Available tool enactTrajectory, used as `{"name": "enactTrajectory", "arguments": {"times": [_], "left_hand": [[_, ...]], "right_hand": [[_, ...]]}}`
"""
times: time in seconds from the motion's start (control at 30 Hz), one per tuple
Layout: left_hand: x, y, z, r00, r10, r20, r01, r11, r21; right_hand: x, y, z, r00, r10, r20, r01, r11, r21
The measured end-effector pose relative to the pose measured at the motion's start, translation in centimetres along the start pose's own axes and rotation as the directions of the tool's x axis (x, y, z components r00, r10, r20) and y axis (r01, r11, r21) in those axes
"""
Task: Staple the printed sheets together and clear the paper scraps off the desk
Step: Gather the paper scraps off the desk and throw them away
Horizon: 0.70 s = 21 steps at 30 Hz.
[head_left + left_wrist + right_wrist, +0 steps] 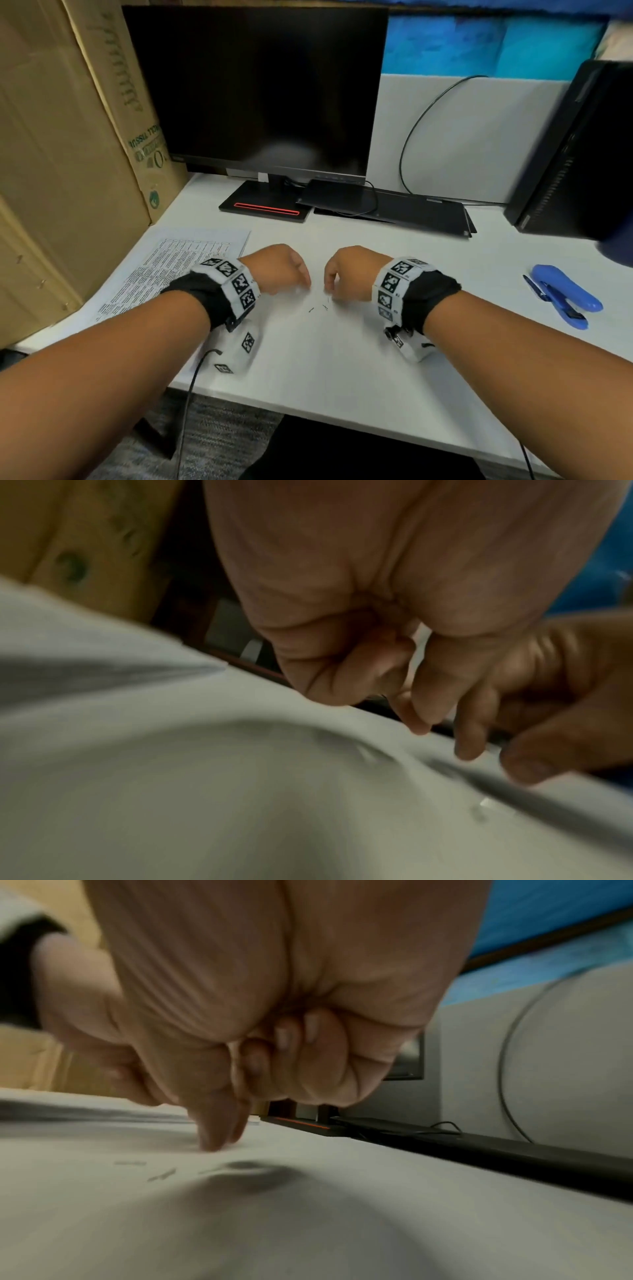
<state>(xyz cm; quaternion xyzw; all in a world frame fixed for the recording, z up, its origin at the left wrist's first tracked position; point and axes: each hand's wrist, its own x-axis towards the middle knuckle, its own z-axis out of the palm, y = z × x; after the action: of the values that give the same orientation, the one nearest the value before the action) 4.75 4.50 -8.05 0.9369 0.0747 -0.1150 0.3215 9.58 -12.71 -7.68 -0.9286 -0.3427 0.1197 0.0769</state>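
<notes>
Head view: looking forward and down from above the white desk (342,359), taking in both forearms, the dark monitor (260,89) and the far partition.

Left wrist view: sitting low over the desk, facing along the left hand (359,601) at very close range, badly blurred; the right hand (565,696) is entering at its right edge.

Right wrist view: skimming the desktop, facing past the right hand toward the monitor base (301,1125).

All three are sharing the desk patch between the hands.

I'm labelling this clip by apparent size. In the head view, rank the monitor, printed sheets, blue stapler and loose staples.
1. monitor
2. printed sheets
3. blue stapler
4. loose staples

As seen only; distances from the camera differ.
</notes>
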Motion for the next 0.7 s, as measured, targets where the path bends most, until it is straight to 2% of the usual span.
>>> {"name": "enactTrajectory", "arguments": {"times": [0.07, 0.13, 0.33, 0.4, 0.5, 0.57, 0.63, 0.67, 0.7], "left_hand": [[0.3, 0.2, 0.2, 0.995, 0.104, -0.011, -0.095, 0.945, 0.314], [0.4, 0.4, 0.3, 0.985, 0.173, -0.029, -0.142, 0.884, 0.446], [0.7, 0.2, 1.2, 0.963, 0.266, 0.046, -0.235, 0.741, 0.629], [0.7, 0.0, 1.4, 0.960, 0.277, 0.044, -0.231, 0.691, 0.685], [0.2, 0.3, 2.0, 0.966, 0.257, 0.042, -0.194, 0.604, 0.773], [-0.2, 0.3, 2.5, 0.981, 0.191, 0.030, -0.142, 0.603, 0.785], [-0.3, 0.3, 2.6, 0.992, 0.130, 0.010, -0.094, 0.661, 0.745], [-0.5, 0.4, 2.3, 0.996, 0.093, 0.004, -0.071, 0.725, 0.685], [-0.6, 0.4, 1.8, 0.999, 0.054, -0.002, -0.043, 0.821, 0.570]], "right_hand": [[0.1, -0.6, 0.3, 0.998, -0.031, 0.046, 0.033, 0.998, -0.054], [0.4, -0.8, 0.5, 0.996, -0.023, 0.091, 0.031, 0.995, -0.093], [1.2, -1.2, 1.8, 0.997, 0.017, 0.073, -0.002, 0.978, -0.209], [1.3, -1.4, 2.3, 0.996, 0.040, 0.078, -0.020, 0.968, -0.250], [0.9, -1.2, 2.3, 0.992, 0.075, 0.104, -0.052, 0.977, -0.208], [0.7, -0.9, 1.9, 0.989, 0.112, 0.100, -0.099, 0.986, -0.132], [0.3, -0.6, 1.4, 0.980, 0.161, 0.115, -0.171, 0.982, 0.084], [0.2, -0.4, 1.1, 0.972, 0.173, 0.157, -0.212, 0.937, 0.278], [-0.1, -0.3, 0.9, 0.963, 0.177, 0.202, -0.258, 0.817, 0.516]]}}
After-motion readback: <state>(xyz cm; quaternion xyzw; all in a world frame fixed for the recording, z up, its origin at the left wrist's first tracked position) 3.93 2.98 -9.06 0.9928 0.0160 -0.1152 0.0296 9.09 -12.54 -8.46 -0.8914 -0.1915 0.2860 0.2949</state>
